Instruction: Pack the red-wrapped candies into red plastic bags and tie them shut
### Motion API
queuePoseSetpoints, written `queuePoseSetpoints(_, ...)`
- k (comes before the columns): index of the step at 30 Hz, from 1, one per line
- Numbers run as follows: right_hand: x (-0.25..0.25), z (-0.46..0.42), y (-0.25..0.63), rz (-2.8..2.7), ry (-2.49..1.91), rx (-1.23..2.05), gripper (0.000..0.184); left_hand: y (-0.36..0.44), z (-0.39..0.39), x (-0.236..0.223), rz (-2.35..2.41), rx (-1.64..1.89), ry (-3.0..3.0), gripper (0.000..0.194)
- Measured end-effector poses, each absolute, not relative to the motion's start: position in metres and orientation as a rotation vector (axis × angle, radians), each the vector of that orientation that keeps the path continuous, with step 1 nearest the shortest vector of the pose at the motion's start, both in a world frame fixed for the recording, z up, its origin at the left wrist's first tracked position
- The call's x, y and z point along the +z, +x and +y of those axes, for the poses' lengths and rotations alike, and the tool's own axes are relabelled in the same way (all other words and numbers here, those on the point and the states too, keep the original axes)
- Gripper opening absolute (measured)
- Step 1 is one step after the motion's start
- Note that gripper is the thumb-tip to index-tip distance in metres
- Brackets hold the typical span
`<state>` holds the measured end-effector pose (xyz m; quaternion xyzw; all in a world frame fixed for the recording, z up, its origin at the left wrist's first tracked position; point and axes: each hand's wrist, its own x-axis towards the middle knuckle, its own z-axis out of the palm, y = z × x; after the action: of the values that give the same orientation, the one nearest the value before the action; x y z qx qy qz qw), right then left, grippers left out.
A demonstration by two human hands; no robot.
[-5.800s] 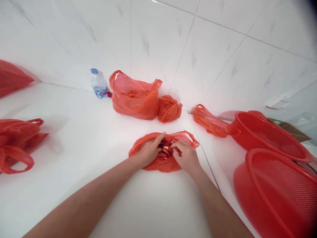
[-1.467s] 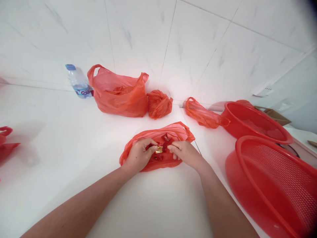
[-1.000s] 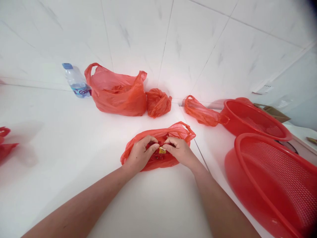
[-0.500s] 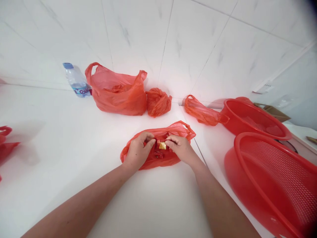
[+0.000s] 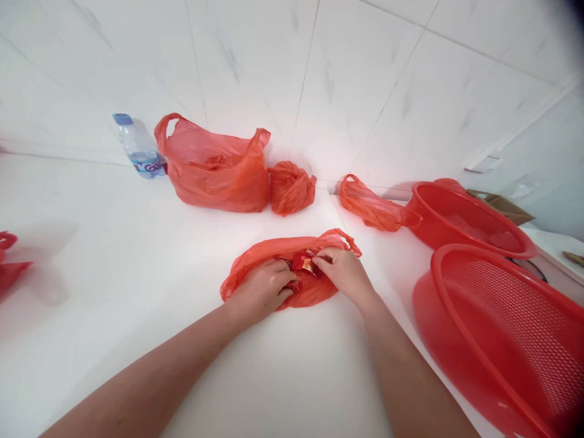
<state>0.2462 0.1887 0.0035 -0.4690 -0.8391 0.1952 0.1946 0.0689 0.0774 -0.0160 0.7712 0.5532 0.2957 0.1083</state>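
An opened red plastic bag (image 5: 255, 250) lies on the white table in front of me, with several small shiny red packets inside. My right hand (image 5: 344, 271) pinches the edge of a red-and-gold foil packet (image 5: 305, 263) at the bag's mouth. Into the bag's left side reaches my left hand (image 5: 262, 289), its fingers curled down and closed around a small dark red packet (image 5: 294, 286), which they partly cover. Another red packet (image 5: 285, 260) shows just beyond the left fingers.
Along the tiled wall stand a water bottle (image 5: 139, 149), a large red bag (image 5: 219, 182), a knotted red bag (image 5: 292, 188) and a flat red bag (image 5: 371, 207). Two red plastic baskets (image 5: 438, 304) crowd the right side. Red plastic (image 5: 13, 267) shows at the left edge.
My left hand has moved down and deeper over the bag, fingers now curled lower. The foil packet has turned from its gold side to its red printed side in my right hand.
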Motion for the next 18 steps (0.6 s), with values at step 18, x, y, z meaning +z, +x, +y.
queuePoseSetpoints(18,0.010,0.175,0.247,-2.693,-1.078,0.857,0.012,0.061,0.077,-0.005,1.938,1.323,1.670,0.013)
